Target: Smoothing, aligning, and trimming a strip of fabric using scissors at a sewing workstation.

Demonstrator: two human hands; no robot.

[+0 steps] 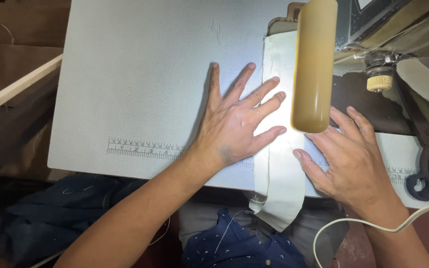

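Hands: left hand point(234, 124) and right hand point(346, 154) flat, ungrasping, on cream strip point(279, 168); lamp point(314, 64) overhangs.

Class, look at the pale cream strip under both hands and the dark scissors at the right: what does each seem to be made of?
Pale cream strip: seemingly woven cloth, matte; it drapes limply over the table edge with loose threads. Dark scissors: probably metal, dull and unpolished; thin rigid looped handles.

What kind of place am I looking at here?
Probably a sewing workshop: a tan sewing machine arm over a grey worktable with a printed ruler, and a cream fabric strip under both hands.
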